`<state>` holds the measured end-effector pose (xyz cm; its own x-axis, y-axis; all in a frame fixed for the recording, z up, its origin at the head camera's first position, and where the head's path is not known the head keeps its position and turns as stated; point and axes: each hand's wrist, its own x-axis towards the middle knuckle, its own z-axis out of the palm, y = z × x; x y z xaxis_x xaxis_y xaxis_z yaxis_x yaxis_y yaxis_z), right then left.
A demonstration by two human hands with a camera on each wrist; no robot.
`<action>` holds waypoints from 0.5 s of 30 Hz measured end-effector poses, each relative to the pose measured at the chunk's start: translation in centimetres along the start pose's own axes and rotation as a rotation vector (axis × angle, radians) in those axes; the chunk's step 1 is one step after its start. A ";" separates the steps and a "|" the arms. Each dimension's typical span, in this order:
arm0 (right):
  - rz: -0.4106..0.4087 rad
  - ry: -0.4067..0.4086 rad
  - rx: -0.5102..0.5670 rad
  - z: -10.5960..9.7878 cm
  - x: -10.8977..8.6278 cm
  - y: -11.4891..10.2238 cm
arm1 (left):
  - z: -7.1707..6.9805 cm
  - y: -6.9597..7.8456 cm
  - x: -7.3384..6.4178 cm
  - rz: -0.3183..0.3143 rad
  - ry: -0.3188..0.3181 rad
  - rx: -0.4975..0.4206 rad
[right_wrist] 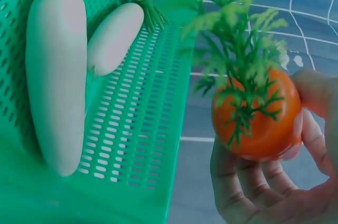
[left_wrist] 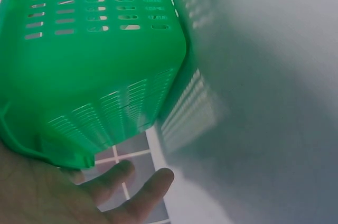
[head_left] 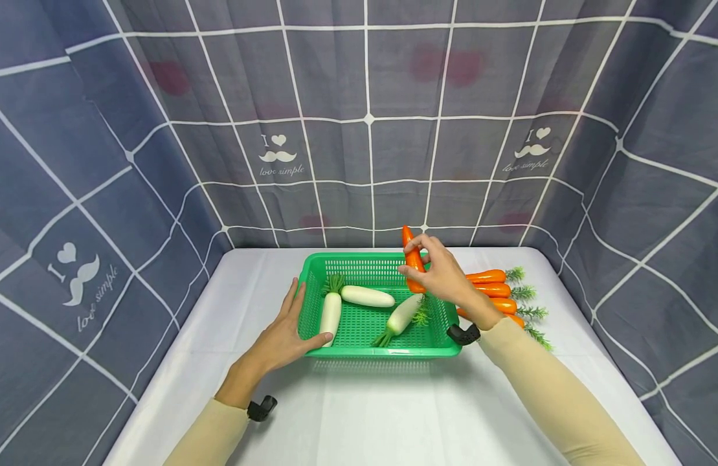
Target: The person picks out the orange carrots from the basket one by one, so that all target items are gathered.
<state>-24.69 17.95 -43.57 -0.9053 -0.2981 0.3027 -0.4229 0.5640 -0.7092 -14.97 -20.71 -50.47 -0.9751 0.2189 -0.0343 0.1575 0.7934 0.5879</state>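
My right hand (head_left: 443, 275) pinches an orange carrot (head_left: 414, 259) between thumb and fingers over the right back part of a green plastic basket (head_left: 388, 353). The carrot's tip points up and away, and its feathery green leaves (right_wrist: 237, 49) face the right wrist camera. Inside the basket lie three white radishes: one upright along the left (head_left: 331, 317), one crosswise (head_left: 367, 296), one slanted at the right (head_left: 404, 315). My left hand (head_left: 283, 340) rests against the basket's left side, its fingers extended outside and its thumb over the front left corner.
Several more carrots (head_left: 493, 291) with leafy tops lie on the white-covered table (head_left: 382, 414) to the right of the basket, partly behind the right forearm. A grey checked curtain (head_left: 335, 149) hangs behind the table and along both sides.
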 end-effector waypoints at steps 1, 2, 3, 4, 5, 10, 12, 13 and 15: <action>-0.001 -0.003 -0.005 -0.1 0.0 0.1 | 0.0 0.0 0.0 0.001 0.001 0.001; -0.005 -0.005 -0.008 -0.3 -0.1 0.1 | 0.0 0.0 0.0 0.001 0.002 0.002; -0.006 -0.007 -0.009 -0.4 -0.2 0.2 | 0.0 0.0 0.0 0.001 0.002 0.002; -0.007 -0.010 -0.010 -0.6 -0.2 0.3 | 0.0 0.0 0.0 0.001 0.003 0.003; -0.006 -0.012 -0.010 -0.7 -0.3 0.4 | 0.0 0.0 0.0 0.000 0.003 0.003; -0.005 -0.031 -0.013 -1.6 -0.9 0.8 | -0.1 0.0 0.0 0.002 0.000 0.004; -0.003 -0.038 -0.018 -2.0 -1.2 1.0 | -0.1 0.0 0.0 0.001 -0.003 0.001; 0.000 -0.042 -0.018 -2.2 -1.3 1.1 | -0.1 0.0 0.0 0.000 -0.005 -0.001; 0.003 -0.047 -0.019 -2.6 -1.6 1.2 | -0.1 0.0 0.0 0.000 -0.005 -0.002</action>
<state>-23.88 21.11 -43.28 -0.9037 -0.3322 0.2703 -0.4216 0.5796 -0.6973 -14.98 -20.76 -50.41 -0.9743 0.2217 -0.0389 0.1568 0.7923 0.5896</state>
